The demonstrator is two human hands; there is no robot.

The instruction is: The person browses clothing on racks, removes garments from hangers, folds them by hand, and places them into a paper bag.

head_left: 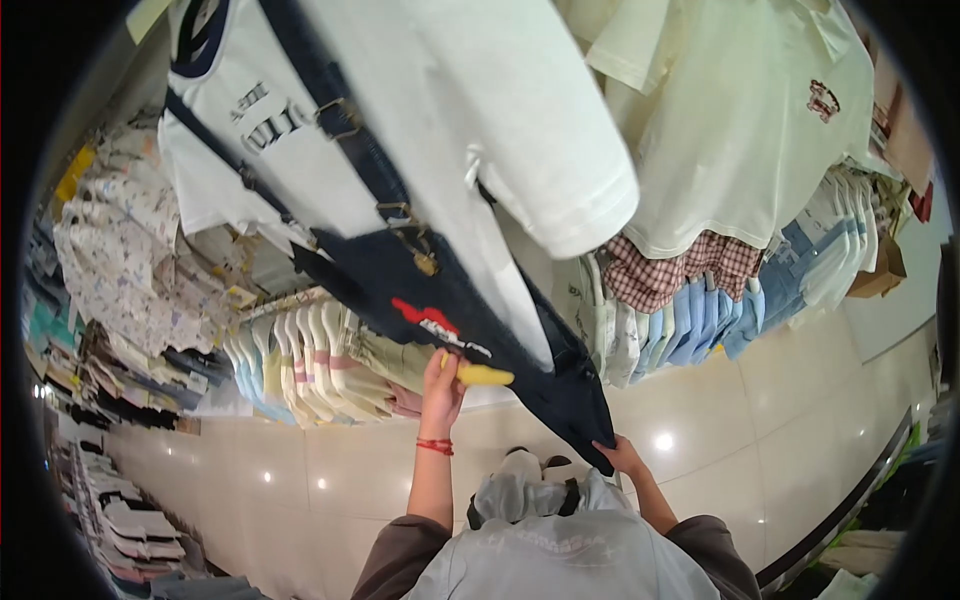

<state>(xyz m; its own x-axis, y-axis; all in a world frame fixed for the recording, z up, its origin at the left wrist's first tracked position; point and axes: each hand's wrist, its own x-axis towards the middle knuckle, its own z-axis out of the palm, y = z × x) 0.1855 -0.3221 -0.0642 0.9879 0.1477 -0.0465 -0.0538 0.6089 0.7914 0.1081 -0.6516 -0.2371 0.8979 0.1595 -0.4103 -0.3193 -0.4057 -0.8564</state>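
Note:
My left hand (443, 388), with a red cord bracelet at its wrist, is closed round a short yellow object (485, 374) with a rounded, tapering end; its exact kind is unclear. It is in front of dark navy overalls (385, 275) that bear a red and white print. My right hand (622, 456) pinches the lower edge of the overalls and pulls the cloth out toward me. Under the overalls' buckled straps hangs a white T-shirt (290, 120) with dark lettering.
A cream shirt (730, 130) over checked shorts (680, 270) hangs at the right. Rows of small garments on hangers (310, 365) stand below. Patterned clothes (140, 240) are at the left, and folded stacks (140, 530) lie lower left. Shiny floor tiles (740, 430) surround my feet.

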